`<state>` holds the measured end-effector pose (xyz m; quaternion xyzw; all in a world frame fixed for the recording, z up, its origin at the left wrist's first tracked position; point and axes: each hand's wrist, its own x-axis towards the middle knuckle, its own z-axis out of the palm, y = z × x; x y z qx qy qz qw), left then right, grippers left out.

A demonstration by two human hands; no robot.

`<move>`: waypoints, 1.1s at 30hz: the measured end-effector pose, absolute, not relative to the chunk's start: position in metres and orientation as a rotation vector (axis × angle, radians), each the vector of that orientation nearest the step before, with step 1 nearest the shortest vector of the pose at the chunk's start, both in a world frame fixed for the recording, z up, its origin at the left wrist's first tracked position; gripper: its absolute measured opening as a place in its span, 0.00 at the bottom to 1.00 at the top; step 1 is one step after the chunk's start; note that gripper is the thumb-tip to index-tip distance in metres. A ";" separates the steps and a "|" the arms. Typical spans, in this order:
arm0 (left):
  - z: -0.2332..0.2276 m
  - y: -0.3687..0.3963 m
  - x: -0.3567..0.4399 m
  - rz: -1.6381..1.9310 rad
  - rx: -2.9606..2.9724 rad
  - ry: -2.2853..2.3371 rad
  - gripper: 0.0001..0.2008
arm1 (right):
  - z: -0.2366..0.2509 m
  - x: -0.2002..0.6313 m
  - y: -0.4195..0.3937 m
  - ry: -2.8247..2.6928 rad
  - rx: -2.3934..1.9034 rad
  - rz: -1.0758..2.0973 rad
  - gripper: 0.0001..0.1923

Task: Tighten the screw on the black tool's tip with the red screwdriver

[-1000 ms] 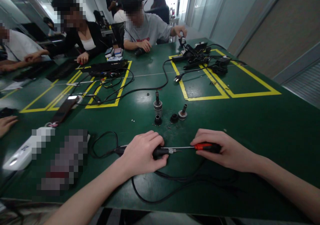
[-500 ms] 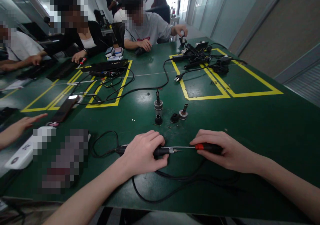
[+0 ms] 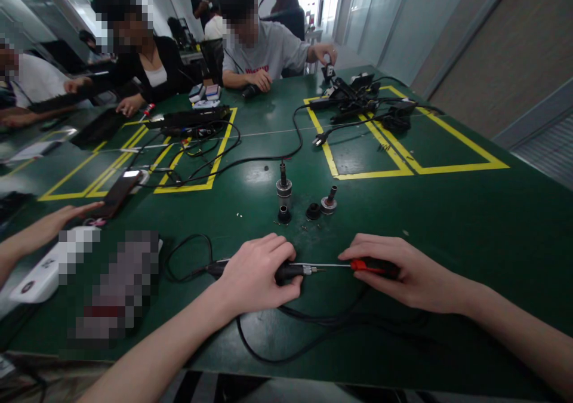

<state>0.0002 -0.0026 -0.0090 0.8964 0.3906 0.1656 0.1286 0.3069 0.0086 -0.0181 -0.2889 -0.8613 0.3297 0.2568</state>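
Note:
My left hand (image 3: 259, 271) is closed around a black corded pen-shaped tool (image 3: 290, 271) with a metal collar and a thin tip pointing right. Between thumb and fingers, my right hand (image 3: 403, 268) holds the red-and-black handle of a screwdriver (image 3: 360, 265). Its long thin shaft runs left alongside the tool, and its far end is hidden behind my left hand. Beyond my hands stand a metal-and-black cylindrical part (image 3: 283, 187), a small black cone-shaped piece (image 3: 283, 215), a black ring-like piece (image 3: 313, 211) and a metal stem on a round base (image 3: 329, 203). Tiny screws lie around them.
A black cable (image 3: 286, 355) loops below my hands. At left are a white power strip (image 3: 33, 283), a phone (image 3: 120, 191) and a co-worker's hand (image 3: 49, 227). Black devices with cords (image 3: 358, 101) lie at the far right. Other people sit across the green table (image 3: 447, 212).
The screwdriver handle has turned slightly in my right hand, showing more red. My left hand stays put. The co-worker's hand at left has moved right to the phone.

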 end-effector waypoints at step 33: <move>-0.009 -0.003 0.000 0.454 2.577 1.155 0.07 | -0.026 0.311 0.005 -2.310 -0.924 0.873 0.15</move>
